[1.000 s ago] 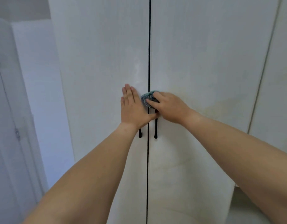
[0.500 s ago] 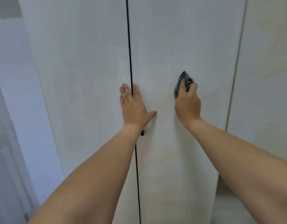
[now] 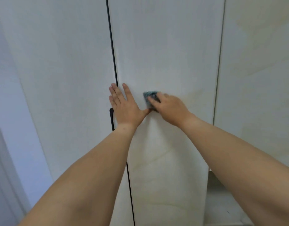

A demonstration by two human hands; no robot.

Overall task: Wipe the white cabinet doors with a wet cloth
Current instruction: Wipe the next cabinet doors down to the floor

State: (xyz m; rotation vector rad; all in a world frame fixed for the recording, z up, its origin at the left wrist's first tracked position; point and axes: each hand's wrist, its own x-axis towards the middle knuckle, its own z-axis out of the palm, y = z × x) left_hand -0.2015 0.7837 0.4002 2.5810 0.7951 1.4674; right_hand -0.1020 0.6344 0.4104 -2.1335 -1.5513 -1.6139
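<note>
The right hand [image 3: 170,108] has swept the cloth [image 3: 150,98] back toward nine o'clock, now beside the left hand's [image 3: 126,106] thumb.

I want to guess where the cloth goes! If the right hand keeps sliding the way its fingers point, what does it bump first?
Probably the left hand. The right hand points left with the cloth, and the left hand's thumb lies right beside it.

Both forearms bare (no sleeves visible); left hand [image 3: 124,106], right hand [image 3: 170,107] ungloved.
</note>
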